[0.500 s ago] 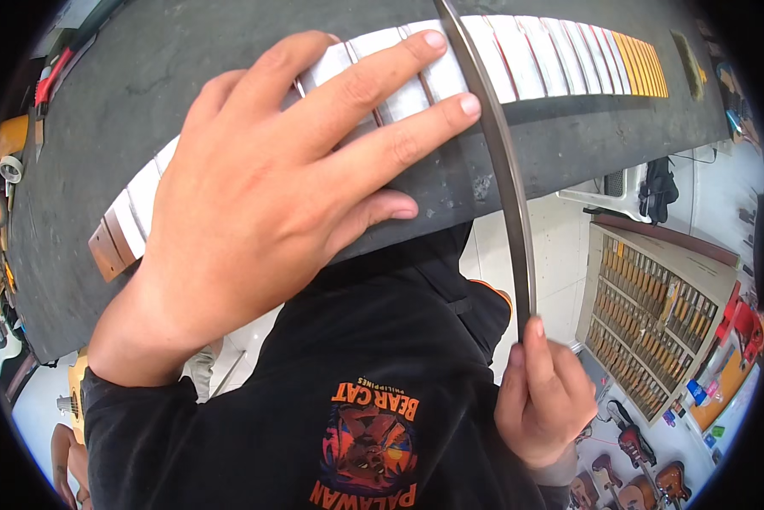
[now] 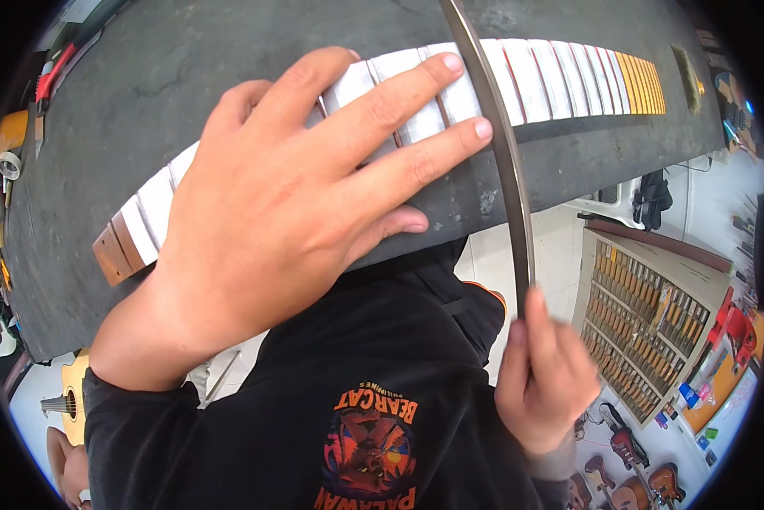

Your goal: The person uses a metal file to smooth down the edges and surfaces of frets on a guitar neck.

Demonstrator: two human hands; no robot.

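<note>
On a dark work mat [image 2: 169,76] lies a long guitar fretboard [image 2: 569,81], its frets showing between strips of white tape, with yellow tape at the right end and bare brown wood at the left. My left hand [image 2: 271,195] rests flat over it, fingers spread, two fingertips beside a long, narrow dark metal file [image 2: 518,200]. That file crosses the fretboard, and its far end runs out of view at the top. Low on the right, my right hand [image 2: 552,382] pinches the file's near end, thumb and fingers on either side.
A brush [image 2: 686,81] lies past the fretboard's right end. Beyond the bench's near edge stands a case with rows of small pieces [image 2: 641,306]. A tape roll [image 2: 9,166] and tools line the left. At lower left are an acoustic guitar [image 2: 74,395] and another person's arm [image 2: 66,459].
My right hand has pushed the file away from me across the fretboard. The bench and fretboard sit slightly lower in the picture. My left hand keeps its place on the fretboard.
</note>
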